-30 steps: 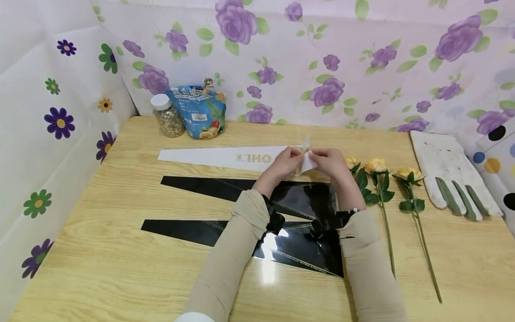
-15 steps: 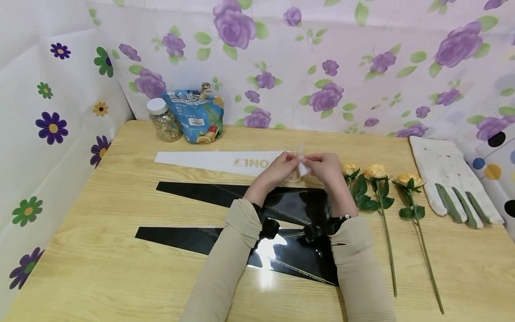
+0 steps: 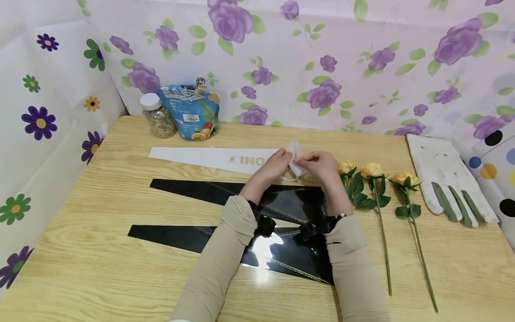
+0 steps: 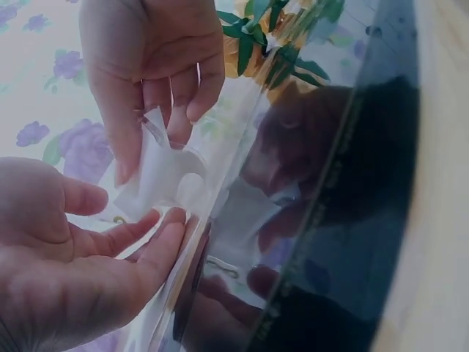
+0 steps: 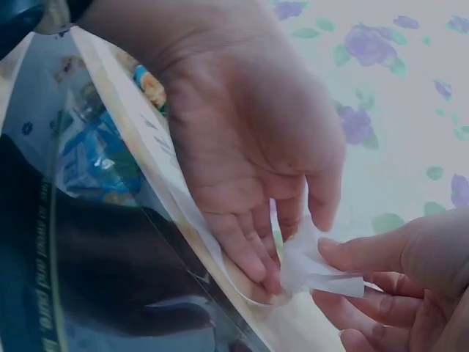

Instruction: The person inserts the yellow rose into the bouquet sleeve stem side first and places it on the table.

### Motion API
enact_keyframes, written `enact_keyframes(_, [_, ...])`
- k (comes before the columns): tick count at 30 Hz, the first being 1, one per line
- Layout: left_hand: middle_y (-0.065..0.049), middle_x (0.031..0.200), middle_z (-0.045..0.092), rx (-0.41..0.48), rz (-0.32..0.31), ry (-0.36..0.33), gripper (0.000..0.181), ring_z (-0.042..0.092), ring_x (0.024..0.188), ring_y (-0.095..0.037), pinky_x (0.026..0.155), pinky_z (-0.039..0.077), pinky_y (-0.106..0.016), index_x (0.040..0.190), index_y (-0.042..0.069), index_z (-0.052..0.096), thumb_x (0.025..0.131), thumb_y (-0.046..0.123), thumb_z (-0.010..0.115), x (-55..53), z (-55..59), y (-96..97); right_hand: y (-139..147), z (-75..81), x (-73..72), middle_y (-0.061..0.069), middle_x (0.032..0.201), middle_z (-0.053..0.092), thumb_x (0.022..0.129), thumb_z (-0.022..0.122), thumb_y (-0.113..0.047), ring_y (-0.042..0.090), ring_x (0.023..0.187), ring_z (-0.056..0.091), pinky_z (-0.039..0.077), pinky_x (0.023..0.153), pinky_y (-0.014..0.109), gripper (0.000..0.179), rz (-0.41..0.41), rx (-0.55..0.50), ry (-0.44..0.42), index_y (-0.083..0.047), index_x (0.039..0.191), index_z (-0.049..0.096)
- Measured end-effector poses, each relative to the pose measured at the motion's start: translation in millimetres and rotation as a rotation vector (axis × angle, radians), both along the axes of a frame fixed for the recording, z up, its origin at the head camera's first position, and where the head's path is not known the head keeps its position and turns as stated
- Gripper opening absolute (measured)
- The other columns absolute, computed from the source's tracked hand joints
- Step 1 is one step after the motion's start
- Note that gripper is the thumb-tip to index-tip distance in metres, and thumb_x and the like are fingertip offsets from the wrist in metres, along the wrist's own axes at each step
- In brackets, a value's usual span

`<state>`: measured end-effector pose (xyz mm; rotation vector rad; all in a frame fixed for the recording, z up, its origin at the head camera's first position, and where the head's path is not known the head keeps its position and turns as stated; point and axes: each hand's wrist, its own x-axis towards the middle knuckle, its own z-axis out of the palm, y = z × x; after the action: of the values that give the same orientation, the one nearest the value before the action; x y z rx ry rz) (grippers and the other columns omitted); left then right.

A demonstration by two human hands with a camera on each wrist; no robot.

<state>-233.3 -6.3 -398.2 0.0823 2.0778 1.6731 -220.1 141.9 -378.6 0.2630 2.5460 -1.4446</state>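
A long tapered white flower sleeve [image 3: 201,156] with gold lettering lies at the back of the table, its wide end lifted and crumpled. My left hand [image 3: 275,166] holds that end between curled fingers and thumb. From the other side my right hand [image 3: 322,165] pinches the thin film with thumb and fingers. Close up in the right wrist view, the white film [image 5: 311,264] bunches between both hands. The left wrist view shows the film standing up in a loose fold. Two tapered black flower sleeves [image 3: 189,188] lie nearer, partly under my forearms.
Several yellow roses [image 3: 372,170] lie right of my hands, stems toward me. Beyond them is a pair of white work gloves [image 3: 438,165]. A lidded jar [image 3: 161,120] and a blue pouch [image 3: 193,114] stand at the back left. A flowered sheet [image 3: 261,44] hangs behind the table.
The pinched end first draws together between the fingertips, then stands up as a wider fold. My right fingertips have shifted slightly apart from the left ones. The head view has turned a little right.
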Motion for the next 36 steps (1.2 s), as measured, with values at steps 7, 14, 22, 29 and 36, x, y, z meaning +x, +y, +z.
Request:
enact_keyframes(7, [-0.012,0.121,0.047,-0.029,-0.011,-0.015,0.042,0.049,0.116,-0.021,0.096,0.041,-0.034,0.126,0.005,0.041,0.103,0.038,0.026,1.4,3.8,-0.4,7.6,1.1,-4.9,0.01,0.114,0.058,0.089,0.063,-0.036,0.022,0.094,0.059,0.048,0.083,0.035,0.035,0.001,-0.078,-0.091,-0.005,0.107,0.064])
enact_keyframes(14, [-0.009,0.103,0.045,0.014,0.024,-0.036,0.029,0.05,0.101,-0.019,0.09,0.042,-0.031,0.103,0.004,0.042,0.103,0.027,0.026,-2.2,2.1,0.7,10.6,5.0,-6.1,0.011,0.116,0.058,0.092,0.059,-0.036,0.024,0.1,0.061,0.048,0.087,0.038,0.037,-0.006,-0.103,-0.113,-0.006,0.113,0.061])
enact_keyframes(22, [-0.008,0.097,0.051,-0.026,0.053,0.004,0.025,0.054,0.097,-0.021,0.087,0.044,-0.032,0.093,0.004,0.048,0.1,0.019,0.029,1.0,2.8,1.7,10.9,9.0,-1.9,0.016,0.114,0.057,0.095,0.054,-0.024,0.028,0.096,0.063,0.052,0.081,0.037,0.032,0.01,-0.079,-0.097,0.0,0.116,0.058])
enact_keyframes(29, [-0.007,0.087,0.045,-0.038,0.07,0.026,0.024,0.054,0.091,-0.023,0.076,0.041,-0.031,0.085,0.008,0.04,0.101,0.023,0.03,3.4,2.0,1.0,12.9,9.6,-0.9,0.017,0.112,0.058,0.096,0.052,-0.023,0.027,0.093,0.066,0.053,0.079,0.037,0.032,0.013,-0.089,-0.117,0.001,0.116,0.056])
enact_keyframes(36, [-0.011,0.104,0.049,-0.053,0.079,0.003,0.026,0.055,0.111,-0.027,0.084,0.044,-0.032,0.087,0.007,0.038,0.102,0.025,0.028,3.7,1.1,1.3,17.8,6.6,-1.8,0.019,0.1,0.063,0.097,0.049,-0.02,0.014,0.068,0.069,0.054,0.065,0.029,0.029,-0.007,-0.133,-0.136,0.003,0.114,0.055])
